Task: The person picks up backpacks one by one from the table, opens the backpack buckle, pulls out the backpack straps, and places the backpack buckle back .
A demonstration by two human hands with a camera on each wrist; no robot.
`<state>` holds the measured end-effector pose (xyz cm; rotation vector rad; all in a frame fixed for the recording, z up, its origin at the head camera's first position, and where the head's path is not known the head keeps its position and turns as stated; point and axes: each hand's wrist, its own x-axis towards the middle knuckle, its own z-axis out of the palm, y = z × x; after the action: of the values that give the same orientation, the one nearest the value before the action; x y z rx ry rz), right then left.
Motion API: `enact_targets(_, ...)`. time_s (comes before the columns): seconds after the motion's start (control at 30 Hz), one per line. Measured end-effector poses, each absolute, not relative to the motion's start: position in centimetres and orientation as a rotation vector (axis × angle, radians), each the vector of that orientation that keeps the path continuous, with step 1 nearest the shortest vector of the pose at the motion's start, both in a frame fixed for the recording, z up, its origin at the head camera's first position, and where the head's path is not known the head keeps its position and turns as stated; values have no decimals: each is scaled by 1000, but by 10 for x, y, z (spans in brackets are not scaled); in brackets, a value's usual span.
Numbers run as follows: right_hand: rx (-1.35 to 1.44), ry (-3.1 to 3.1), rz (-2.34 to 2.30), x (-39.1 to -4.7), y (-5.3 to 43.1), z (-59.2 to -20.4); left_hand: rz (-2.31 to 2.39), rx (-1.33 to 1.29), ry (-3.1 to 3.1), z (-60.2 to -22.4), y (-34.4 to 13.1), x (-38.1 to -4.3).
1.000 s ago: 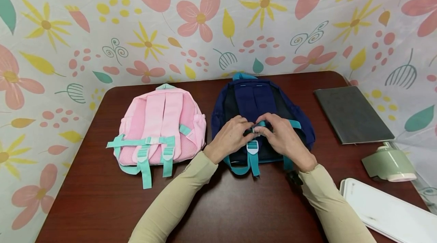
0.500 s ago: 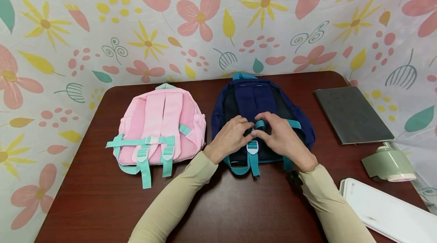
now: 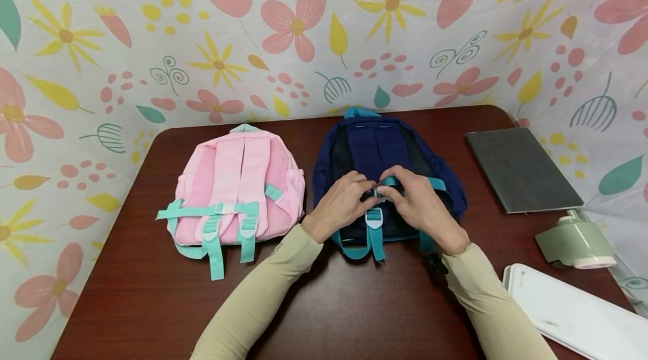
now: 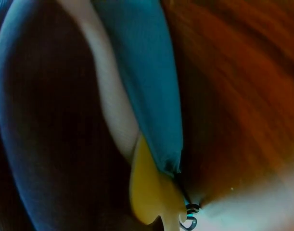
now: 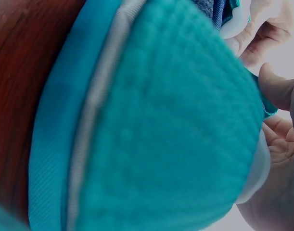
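Observation:
A navy backpack lies with its shoulder straps up on the table. Across it runs a teal chest strap. My left hand pinches the strap's small pale buckle between fingertips and thumb. Facing it, my right hand pinches the chest strap beside the buckle; fingers hide much of that join. Just below sits a white strap adjuster on a teal strap tail. Teal webbing fills much of the right wrist view, with fingers at its right edge. The left wrist view shows a teal strap, but no hand work.
A pink backpack with mint straps lies to the left, its chest strap crossing it. On the right are a black notebook, a pale green cup-like object and a white flat case. A floral cloth hangs behind the table.
Half a second ago the teal strap bulged up in a loop between my right thumb and index finger. Now it lies flatter, with those fingertips nearer the buckle. The left hand has barely moved.

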<state>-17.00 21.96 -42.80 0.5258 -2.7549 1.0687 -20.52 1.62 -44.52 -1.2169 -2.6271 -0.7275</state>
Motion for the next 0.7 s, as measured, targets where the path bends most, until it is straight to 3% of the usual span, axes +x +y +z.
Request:
enact_targets(0.37,593,-2735,978,-173,218,-430,-708,-1224,-2627,-445,16,-205)
enact_targets(0.7,477,-2781,1055,-173,221,-431,-741,-1215,-2631,-444,17,-205)
